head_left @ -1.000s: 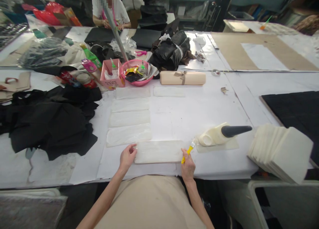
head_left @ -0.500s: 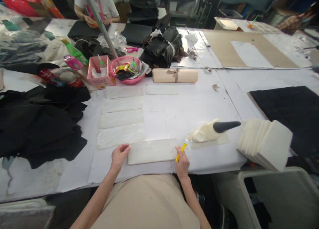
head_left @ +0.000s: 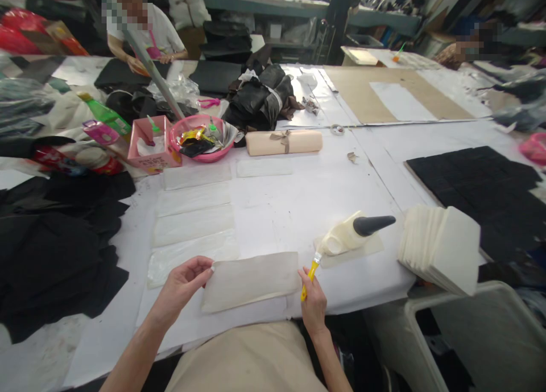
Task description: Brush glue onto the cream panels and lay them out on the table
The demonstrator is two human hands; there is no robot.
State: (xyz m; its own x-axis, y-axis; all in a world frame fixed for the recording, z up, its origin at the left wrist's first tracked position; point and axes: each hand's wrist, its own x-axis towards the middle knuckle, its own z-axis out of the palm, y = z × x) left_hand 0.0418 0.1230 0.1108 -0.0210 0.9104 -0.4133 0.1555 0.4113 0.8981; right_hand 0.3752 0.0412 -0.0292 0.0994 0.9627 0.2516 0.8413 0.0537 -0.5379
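White-covered table (head_left: 324,193): left hand (head_left: 183,287), thumb and fingers pinching a strip (head_left: 251,282) by its corner; right hand (head_left: 314,304), fingers closed round a brush (head_left: 311,278).

The left hand (head_left: 187,284) is pinching thumb to fingertips at lower centre-left; the right hand (head_left: 313,301) is curling closed, lower centre.

The left picture edge cuts off the black cloth (head_left: 55,250); the bottom edge crops the bin (head_left: 499,341) and the apron (head_left: 251,360). Left-hand (head_left: 184,289) fingertips cover a corner of the sheet (head_left: 251,282). Whether the right hand (head_left: 314,306) touches it is unclear. Lettering on the pink box (head_left: 156,160) (blurry stuff, that) is unreadable.
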